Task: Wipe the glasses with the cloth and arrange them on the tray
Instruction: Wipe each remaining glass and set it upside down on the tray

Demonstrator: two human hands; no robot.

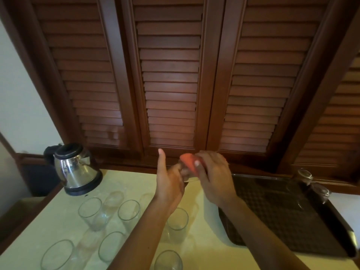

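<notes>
A glass is being held up above the bench, just left of the tray, and is being wiped. It is being gripped at its lower part by the left hand, whose fingers are curled round it while the thumb is being held straight up. The red cloth is being pressed over the upper end of the glass by the right hand, whose fingers are bent over the cloth and are pinching it against the glass.

The wiping step is judged to be in hand. Two glasses are standing at the far right corner of the tray, so the arranging is judged to be only begun. A group of unwiped glasses is waiting on the bench, left of the tray and nearer than the kettle, which is standing well to the tray's left at the back.

For the next move, the glass is likely to be turned in the left hand so that the cloth is being carried round its whole wall. It is then to be carried right and set down on the tray near the two already there, without being knocked against them.
</notes>
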